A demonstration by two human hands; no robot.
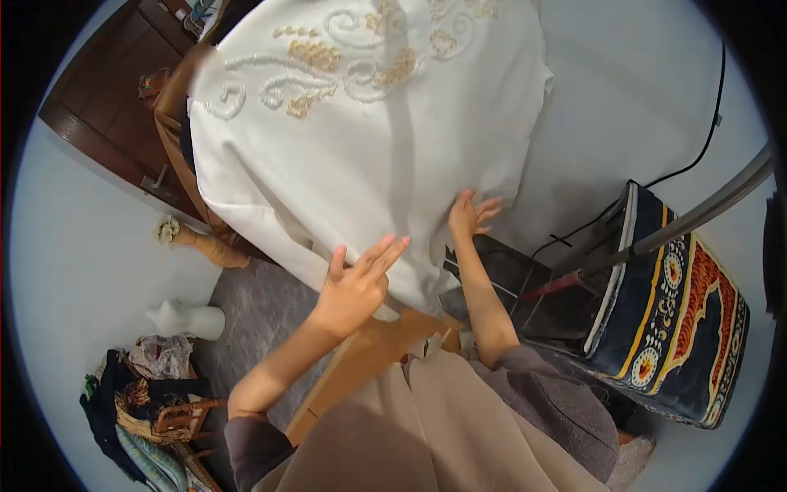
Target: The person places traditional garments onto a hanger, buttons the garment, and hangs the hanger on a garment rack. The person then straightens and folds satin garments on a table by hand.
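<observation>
A large white garment [352,156] with swirls of beads and gold-coloured flowers near its top fills the upper middle of the head view. Over its lower left part is my left hand [357,287], fingers stretched out and apart, holding nothing. My right hand [473,216] lies at the garment's lower right part with its fingers spread. Whether either hand's fingers touch the cloth is hard to tell. Below the garment's lower edge a wooden surface [328,385] shows in front of my body.
A patterned dark cover [672,312] drapes a piece of furniture at the right, with a curved metal pole [697,213] before it. At the left are a brown door [115,98], a flower vase [205,242], a white bust form [187,320] and piled clothes [139,410].
</observation>
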